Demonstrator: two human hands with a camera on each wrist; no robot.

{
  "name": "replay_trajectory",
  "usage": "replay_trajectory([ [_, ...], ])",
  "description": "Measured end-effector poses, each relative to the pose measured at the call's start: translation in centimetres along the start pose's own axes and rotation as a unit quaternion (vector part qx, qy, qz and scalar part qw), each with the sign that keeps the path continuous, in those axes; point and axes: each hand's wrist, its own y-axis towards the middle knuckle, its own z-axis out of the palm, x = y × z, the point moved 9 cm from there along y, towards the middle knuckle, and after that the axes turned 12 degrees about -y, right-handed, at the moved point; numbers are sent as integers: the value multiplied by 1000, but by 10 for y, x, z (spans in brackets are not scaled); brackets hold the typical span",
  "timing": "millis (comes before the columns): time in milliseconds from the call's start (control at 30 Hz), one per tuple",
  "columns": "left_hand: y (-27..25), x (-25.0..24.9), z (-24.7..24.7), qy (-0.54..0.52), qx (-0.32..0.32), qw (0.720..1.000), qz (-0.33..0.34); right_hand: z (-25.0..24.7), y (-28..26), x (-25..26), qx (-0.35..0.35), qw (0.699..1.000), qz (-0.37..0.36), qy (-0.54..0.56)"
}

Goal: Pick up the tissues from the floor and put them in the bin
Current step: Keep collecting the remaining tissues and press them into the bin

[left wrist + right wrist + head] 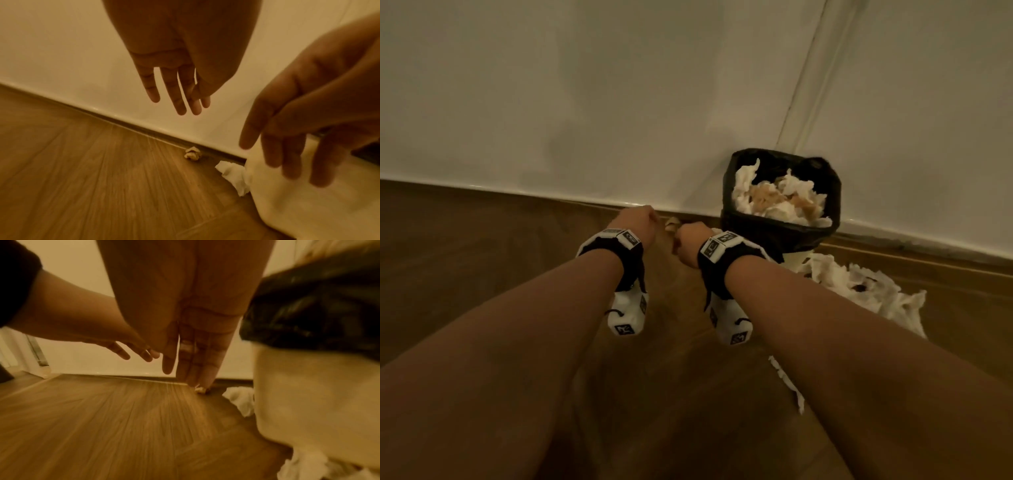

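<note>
A cream bin point(796, 261) with a black liner stands against the wall, heaped with crumpled tissues point(779, 198). More white tissues point(866, 291) lie on the floor to its right. A small crumpled tissue ball point(192, 153) sits by the skirting, left of the bin, and a white tissue point(232, 175) lies against the bin's foot. My left hand point(179, 94) hangs above the floor with fingers straight and holds nothing. My right hand point(195, 356) is also empty, with its fingers straight. In the right wrist view its fingertips are just over the ball point(200, 389).
The white wall point(585, 102) and its skirting run straight ahead. Wooden floor point(465, 257) stretches to the left. A torn strip of tissue point(787, 387) lies on the floor under my right forearm. A door frame edge point(801, 85) rises behind the bin.
</note>
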Motion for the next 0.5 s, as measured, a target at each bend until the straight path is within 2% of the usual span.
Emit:
replay_trajectory([
  [67, 11, 10, 16, 24, 25, 999, -6, 24, 20, 4, 42, 999, 4, 2],
  [133, 25, 19, 32, 74, 60, 995, -8, 40, 37, 4, 52, 999, -8, -6],
  [233, 49, 29, 60, 144, 102, 984, 16, 61, 61, -12, 53, 998, 17, -29],
  [333, 68, 33, 84, 189, 108, 974, 64, 73, 87, -28, 43, 998, 35, -15],
  [433, 90, 35, 109, 191, 109, 970, 105, 79, 115, -45, 49, 994, 75, -70],
  [500, 101, 34, 121, 202, 116, 966, 116, 84, 124, -51, 58, 992, 101, -43],
])
